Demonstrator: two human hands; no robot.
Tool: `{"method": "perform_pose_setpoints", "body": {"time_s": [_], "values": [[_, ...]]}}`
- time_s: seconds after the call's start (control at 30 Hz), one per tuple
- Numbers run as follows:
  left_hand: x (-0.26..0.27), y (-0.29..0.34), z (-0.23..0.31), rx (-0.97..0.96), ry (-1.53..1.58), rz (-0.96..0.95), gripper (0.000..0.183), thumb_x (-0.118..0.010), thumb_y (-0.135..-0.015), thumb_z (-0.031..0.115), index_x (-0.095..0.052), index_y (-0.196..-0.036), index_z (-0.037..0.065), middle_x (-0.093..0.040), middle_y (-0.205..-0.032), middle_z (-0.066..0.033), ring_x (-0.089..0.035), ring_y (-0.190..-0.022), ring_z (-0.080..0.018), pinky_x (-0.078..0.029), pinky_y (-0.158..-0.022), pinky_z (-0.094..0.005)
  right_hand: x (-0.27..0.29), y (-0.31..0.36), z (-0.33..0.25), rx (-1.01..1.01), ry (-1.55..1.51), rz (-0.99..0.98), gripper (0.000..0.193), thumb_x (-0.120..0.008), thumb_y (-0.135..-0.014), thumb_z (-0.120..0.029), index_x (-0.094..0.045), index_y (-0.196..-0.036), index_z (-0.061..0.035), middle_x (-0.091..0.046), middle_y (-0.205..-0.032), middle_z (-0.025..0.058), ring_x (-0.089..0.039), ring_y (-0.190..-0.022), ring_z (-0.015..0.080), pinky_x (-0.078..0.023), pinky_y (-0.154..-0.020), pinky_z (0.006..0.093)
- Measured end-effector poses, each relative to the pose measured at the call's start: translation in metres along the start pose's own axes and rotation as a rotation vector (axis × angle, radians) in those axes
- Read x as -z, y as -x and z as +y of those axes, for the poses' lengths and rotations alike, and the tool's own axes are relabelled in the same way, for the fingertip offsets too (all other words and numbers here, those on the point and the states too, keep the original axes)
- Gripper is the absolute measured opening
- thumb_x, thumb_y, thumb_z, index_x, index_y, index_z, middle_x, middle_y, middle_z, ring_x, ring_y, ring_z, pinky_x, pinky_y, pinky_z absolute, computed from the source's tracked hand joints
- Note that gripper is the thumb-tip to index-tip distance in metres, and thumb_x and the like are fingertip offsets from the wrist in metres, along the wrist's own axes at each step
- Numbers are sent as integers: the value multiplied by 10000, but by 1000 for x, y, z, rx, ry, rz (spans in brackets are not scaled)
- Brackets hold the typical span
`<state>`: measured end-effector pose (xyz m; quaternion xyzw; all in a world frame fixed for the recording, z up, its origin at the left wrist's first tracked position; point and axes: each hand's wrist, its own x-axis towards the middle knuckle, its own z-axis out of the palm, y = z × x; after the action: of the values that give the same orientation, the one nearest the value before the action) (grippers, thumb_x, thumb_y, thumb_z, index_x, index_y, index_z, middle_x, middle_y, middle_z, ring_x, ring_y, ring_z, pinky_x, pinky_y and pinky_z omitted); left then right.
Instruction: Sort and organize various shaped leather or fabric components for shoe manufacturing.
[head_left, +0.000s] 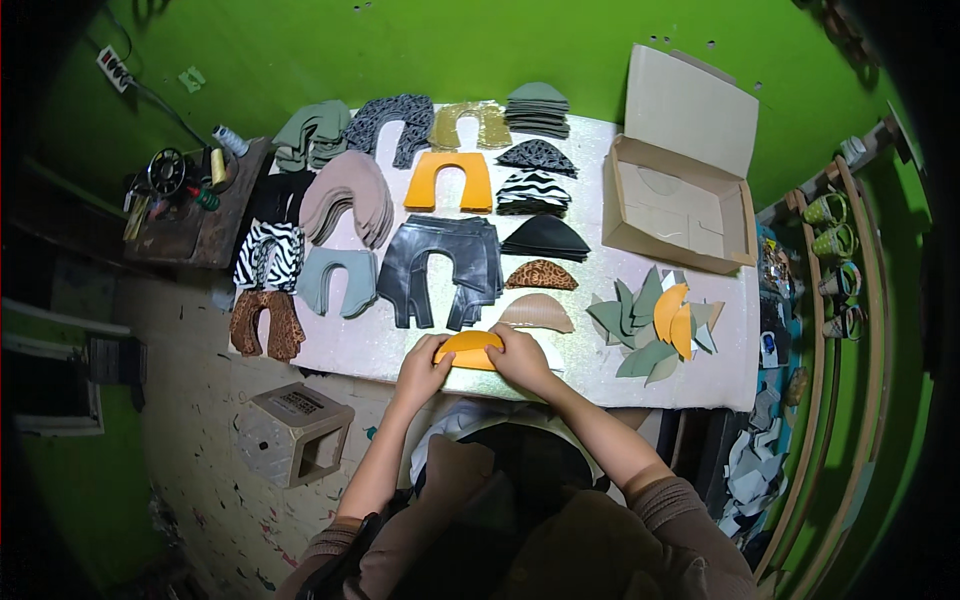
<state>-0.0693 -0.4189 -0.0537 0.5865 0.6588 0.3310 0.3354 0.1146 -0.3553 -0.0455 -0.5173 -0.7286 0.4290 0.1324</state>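
Note:
Between my two hands, at the table's near edge, is a stack of yellow half-moon shoe-upper pieces (472, 348). My left hand (428, 362) grips its left end, thumb on top. At the right end my right hand (522, 360) closes on it in the same way. Just beyond lies a beige half-moon stack (538, 312), then a leopard-print one (541, 274) and a black one (545, 237). A white piece (551, 354) is partly hidden behind my right hand. Black U-shaped pieces (440, 262) lie ahead of my left hand.
More U-shaped stacks, such as a pink one (345, 198) and a yellow one (450, 181), cover the table's left. An open cardboard box (678, 215) stands at back right, with green and yellow offcuts (650, 325) before it. A cardboard carton (293, 435) sits on the floor; a rack with sandals (835, 240) stands right.

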Motion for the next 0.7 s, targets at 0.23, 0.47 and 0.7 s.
{"method": "perform_pose_setpoints", "body": {"time_s": [0.23, 0.47, 0.7], "values": [[6, 3, -13, -141, -160, 139, 142, -594, -806, 97, -604, -919, 12, -571, -928, -133, -546, -902, -309, -429, -810, -369, -17, -6, -5, 184, 108, 107, 160, -542, -827, -161, -609, -900, -35, -602, -877, 160, -561, -866, 329, -457, -757, 412], [17, 1, -7, -175, -145, 176, 95, -572, -809, 79, -603, -874, 17, -570, -921, -132, -546, -893, -312, -428, -799, -374, -4, -1, -19, 233, 61, 62, 182, -539, -829, -146, -601, -957, -32, -598, -904, 142, -551, -878, 319, -435, -789, 410], [18, 11, -16, -189, -293, 45, 354, -657, -747, 198, -566, -1053, 44, -543, -1052, -132, -517, -997, -304, -402, -861, -392, -25, 9, -9, 299, 302, 99, 324, -604, -765, -158, -567, -1058, -25, -577, -975, 135, -533, -928, 299, -427, -802, 397]]}}
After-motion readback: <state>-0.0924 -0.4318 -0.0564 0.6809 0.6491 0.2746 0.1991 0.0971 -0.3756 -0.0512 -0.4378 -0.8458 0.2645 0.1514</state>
